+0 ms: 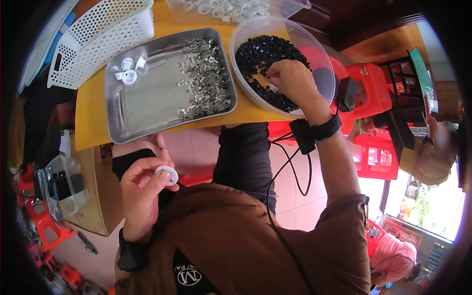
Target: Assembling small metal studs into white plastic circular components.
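My left hand (144, 189) is raised in front of my body, thumb and fingers closed on a white plastic ring (171, 173). At the right of the table, my right hand (296, 82) reaches into a round clear tub (238, 29) of small black pieces (268, 49). Its fingertips are pinched together among the pieces; whatever lies between them is too small to tell. Left of the tub sits a metal tray (114, 110). Small shiny metal pieces (206, 81) heap along its right side, and a few white plastic parts (129, 77) lie at its upper left.
Behind the tray stands a white perforated basket (105, 37). A clear bin of white rings (226, 7) is at the far edge. Below the table's left end is a cardboard box (96, 182). Red stools (371, 91) stand right; a cable hangs from my right wrist.
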Tool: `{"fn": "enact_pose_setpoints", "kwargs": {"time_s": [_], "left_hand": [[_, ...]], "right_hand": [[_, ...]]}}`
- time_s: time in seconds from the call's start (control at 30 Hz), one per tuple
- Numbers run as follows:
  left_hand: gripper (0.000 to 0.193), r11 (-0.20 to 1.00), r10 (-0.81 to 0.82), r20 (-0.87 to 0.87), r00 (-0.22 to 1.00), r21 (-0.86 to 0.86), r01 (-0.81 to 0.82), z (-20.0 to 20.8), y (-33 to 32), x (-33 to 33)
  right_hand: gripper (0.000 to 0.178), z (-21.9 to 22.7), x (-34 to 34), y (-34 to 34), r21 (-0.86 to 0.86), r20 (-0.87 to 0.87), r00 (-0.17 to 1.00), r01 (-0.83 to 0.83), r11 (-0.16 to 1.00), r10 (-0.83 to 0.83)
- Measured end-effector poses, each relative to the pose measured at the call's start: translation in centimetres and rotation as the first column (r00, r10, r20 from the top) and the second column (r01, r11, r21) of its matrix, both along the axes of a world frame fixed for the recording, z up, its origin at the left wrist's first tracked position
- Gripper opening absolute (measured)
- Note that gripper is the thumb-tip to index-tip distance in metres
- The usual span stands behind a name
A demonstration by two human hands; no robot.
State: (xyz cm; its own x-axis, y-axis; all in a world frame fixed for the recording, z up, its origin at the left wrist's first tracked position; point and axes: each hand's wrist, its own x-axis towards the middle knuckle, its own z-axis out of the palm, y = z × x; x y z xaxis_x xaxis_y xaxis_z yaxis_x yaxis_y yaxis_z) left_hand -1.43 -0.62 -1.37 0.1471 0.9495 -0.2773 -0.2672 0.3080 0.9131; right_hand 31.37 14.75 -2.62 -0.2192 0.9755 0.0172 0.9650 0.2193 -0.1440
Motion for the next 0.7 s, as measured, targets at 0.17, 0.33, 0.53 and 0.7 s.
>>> {"fn": "enact_pose_setpoints", "kwargs": {"time_s": [0.17,0.33,0.53,0.7], "left_hand": [[0.023,0.992,-0.05,0.069,0.996,-0.115,0.058,0.3,0.0,-0.4],[0.022,0.997,-0.013,0.147,0.989,-0.075,0.025,0.2,-0.2,-0.1],[0.031,0.993,-0.051,0.263,0.964,-0.09,0.077,0.5,-0.3,-0.1],[0.03,0.992,-0.069,0.226,0.972,-0.088,0.091,0.5,-0.1,-0.1]], "right_hand": [[0.008,-0.9,0.6,0.5,0.059,-0.082,0.994,-0.061,0.996,0.065],[0.004,-1.3,0.8,0.6,0.102,-0.205,0.963,-0.155,0.983,0.173],[0.014,2.7,0.3,-1.1,0.228,-0.245,0.967,-0.019,0.973,0.076],[0.014,7.1,-4.4,-8.3,0.197,-0.677,0.735,0.227,0.954,-0.035]]}}
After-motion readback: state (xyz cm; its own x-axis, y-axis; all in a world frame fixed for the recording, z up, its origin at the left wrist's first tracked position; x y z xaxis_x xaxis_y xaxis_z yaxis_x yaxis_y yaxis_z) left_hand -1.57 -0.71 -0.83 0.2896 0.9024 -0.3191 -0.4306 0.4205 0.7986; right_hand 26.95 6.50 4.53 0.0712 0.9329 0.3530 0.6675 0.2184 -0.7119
